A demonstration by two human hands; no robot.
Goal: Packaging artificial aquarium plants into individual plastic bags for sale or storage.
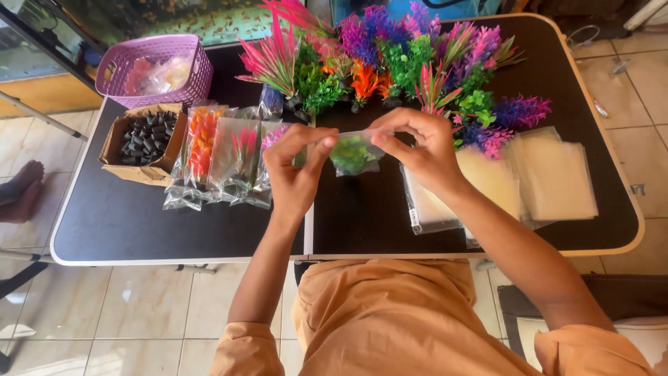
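A clear bag (353, 153) with a green plant inside is pinched at its top by both hands, left (292, 174) at nine o'clock, right (417, 150) at three, apparently stretching the mouth flat.

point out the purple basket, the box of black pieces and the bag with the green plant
purple basket (198, 73), head view, right side wall
cardboard box of black pieces (111, 139), head view, left flap
small clear bag with green plant (353, 154), head view, middle

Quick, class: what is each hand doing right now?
Left hand: closed, pinching the clear bag of green plant.
Right hand: closed, pinching the same bag.
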